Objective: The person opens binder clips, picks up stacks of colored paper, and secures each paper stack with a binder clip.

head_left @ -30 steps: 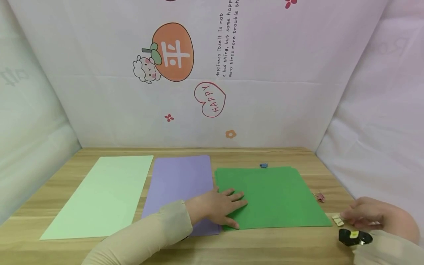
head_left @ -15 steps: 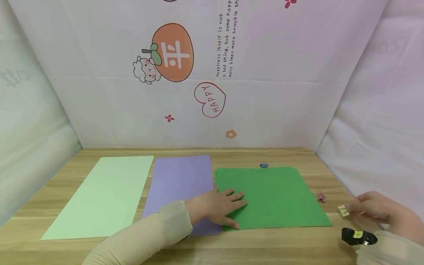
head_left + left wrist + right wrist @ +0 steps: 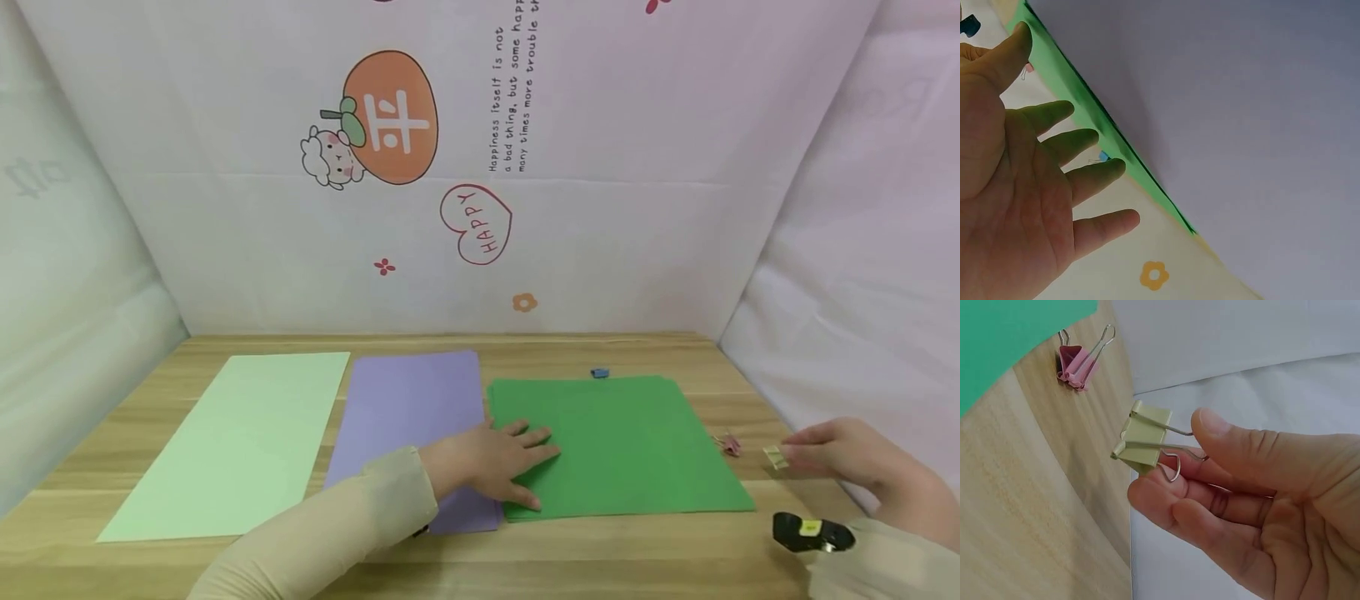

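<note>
The right hand (image 3: 862,458) pinches a small yellow clip (image 3: 775,457) by its wire handles (image 3: 1166,447), with the thumb on one side and the fingers on the other. The clip looks lifted off the table. Its lip side seems to point away from the hand, toward the green paper (image 3: 630,450). I cannot tell if its mouth is parted.

From the right hand, the green paper lies at nine o'clock, with a gap between them. The clip sits in that gap, near the hand. The long way of the green paper seems to run from nine to three, so its short end faces the clip. The left hand (image 3: 502,467) is nearer to this paper. It lies over the nine o'clock end with its fingers spread wide, and it seems to rest there.

A pink clip (image 3: 731,444) is just beside the paper at three o'clock. A blue clip (image 3: 600,373) is just past its twelve o'clock edge. Purple paper (image 3: 416,408) is close by at nine o'clock, and pale paper (image 3: 232,442) is farther that way. All of this is on a wood table (image 3: 637,558). A white cloth (image 3: 637,233) with little drawings hangs at twelve o'clock, and plain-looking cloth closes in the sides.
</note>
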`<state>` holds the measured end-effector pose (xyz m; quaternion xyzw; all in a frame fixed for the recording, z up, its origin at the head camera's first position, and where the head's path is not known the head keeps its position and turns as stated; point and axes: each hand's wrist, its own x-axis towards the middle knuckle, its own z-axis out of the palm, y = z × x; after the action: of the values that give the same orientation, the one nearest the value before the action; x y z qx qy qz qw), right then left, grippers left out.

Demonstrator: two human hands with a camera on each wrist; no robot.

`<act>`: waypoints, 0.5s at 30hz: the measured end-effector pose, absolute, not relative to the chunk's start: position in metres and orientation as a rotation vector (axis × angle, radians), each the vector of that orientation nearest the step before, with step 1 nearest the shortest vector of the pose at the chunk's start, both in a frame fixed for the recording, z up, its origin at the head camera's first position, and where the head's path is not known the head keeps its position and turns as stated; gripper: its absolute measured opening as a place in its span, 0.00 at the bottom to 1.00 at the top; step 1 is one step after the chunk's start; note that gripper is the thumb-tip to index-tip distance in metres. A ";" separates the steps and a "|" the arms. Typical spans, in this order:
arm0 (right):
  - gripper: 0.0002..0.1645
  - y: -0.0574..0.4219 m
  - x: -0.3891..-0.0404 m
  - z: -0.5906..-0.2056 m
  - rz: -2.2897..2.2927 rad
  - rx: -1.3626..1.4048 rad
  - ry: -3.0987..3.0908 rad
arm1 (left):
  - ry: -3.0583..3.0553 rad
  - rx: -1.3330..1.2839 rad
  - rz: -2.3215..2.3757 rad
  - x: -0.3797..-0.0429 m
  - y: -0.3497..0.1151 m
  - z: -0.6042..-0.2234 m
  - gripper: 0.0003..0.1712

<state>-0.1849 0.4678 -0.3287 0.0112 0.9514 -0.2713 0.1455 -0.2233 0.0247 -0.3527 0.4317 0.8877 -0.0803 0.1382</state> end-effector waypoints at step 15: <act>0.30 0.463 -0.186 -0.323 -0.819 -0.009 2.775 | 2.598 1.225 -0.216 -0.234 0.031 -0.348 0.45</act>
<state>-0.1857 0.4635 -0.3230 -0.0030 0.9516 -0.2811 0.1240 -0.2338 0.0308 -0.3482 0.4216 0.8943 -0.0743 0.1301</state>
